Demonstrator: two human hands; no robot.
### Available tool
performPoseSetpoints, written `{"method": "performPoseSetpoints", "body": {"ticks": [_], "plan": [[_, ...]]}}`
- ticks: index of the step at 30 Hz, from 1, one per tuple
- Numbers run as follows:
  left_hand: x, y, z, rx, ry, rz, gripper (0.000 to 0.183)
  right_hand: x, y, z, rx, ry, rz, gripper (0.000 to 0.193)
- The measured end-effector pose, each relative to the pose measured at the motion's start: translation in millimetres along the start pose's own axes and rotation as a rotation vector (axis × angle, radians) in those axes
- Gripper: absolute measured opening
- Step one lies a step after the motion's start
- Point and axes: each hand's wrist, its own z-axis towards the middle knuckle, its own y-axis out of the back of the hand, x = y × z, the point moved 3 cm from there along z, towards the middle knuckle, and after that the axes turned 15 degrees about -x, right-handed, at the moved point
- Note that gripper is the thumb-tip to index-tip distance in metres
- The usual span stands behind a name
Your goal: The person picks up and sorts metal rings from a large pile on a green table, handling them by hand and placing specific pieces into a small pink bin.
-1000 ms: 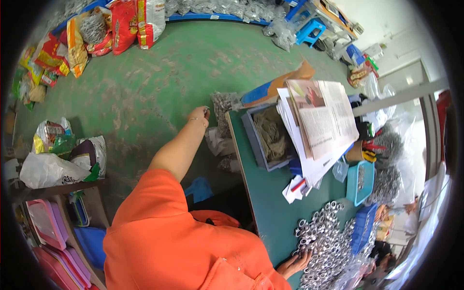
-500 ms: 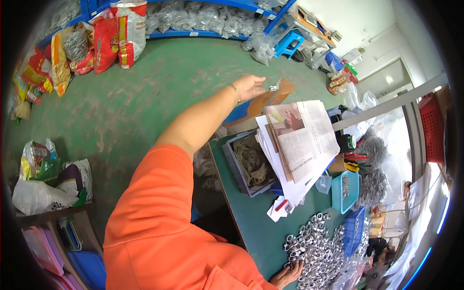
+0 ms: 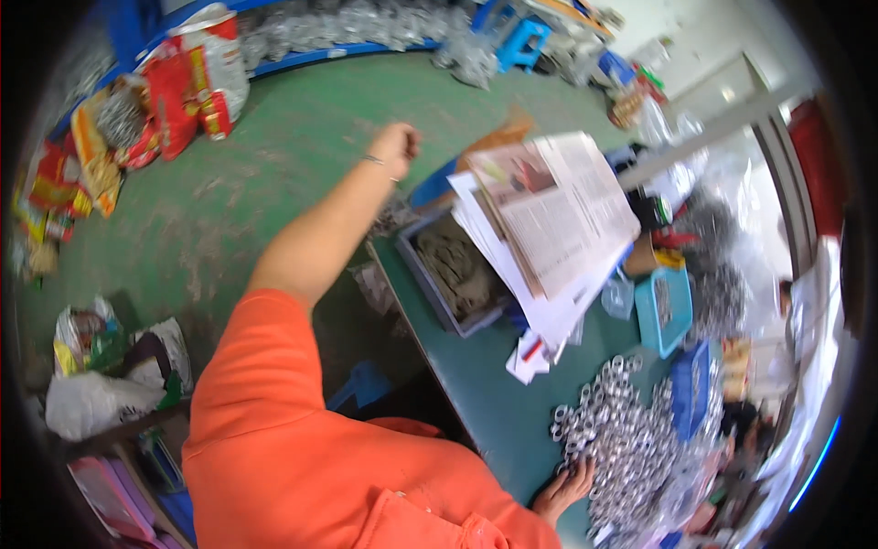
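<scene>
My left arm reaches far out over the green floor, and my left hand (image 3: 395, 148) hangs left of a box with an upright brown cardboard flap (image 3: 503, 131). Its fingers look curled in, somewhat blurred, and nothing shows in them. My right hand (image 3: 564, 489) lies on the green table (image 3: 494, 416) at the near edge of a heap of shiny metal rings (image 3: 622, 430). Those fingers are stretched and apart, their tips touching rings. A blue bin (image 3: 690, 389) sits at the far side of the heap.
Newspapers (image 3: 553, 206) lie on white sheets beside a grey crate (image 3: 453, 274). A turquoise basket (image 3: 663, 311) stands farther right. Filled sacks (image 3: 174, 101) line the floor at the upper left, near a blue shelf (image 3: 320, 57). A blue stool (image 3: 524, 44) stands at the back.
My left hand has drawn back from the cardboard flap, and its spread fingers have curled. The small shiny piece beside it is out of sight. My right hand stays at the rings; the view has shifted.
</scene>
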Motion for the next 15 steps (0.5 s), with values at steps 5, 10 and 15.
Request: {"method": "performPoseSetpoints", "body": {"ticks": [5,10,15], "plan": [[-75.6,7.7,-78.5,0.443,-0.141,-0.140,0.009,-9.4,-1.0,-0.2,-0.071,-0.104,-0.017,0.035],[-121.4,8.7,-187.0,0.464,-0.612,-0.175,0.011,-16.4,-3.6,5.6,-0.149,-0.015,0.200,0.028],[-44.9,-15.0,-281.0,0.463,-0.802,0.047,0.012,-39.1,-3.4,-6.2,-0.291,-0.448,0.521,0.021]]}}
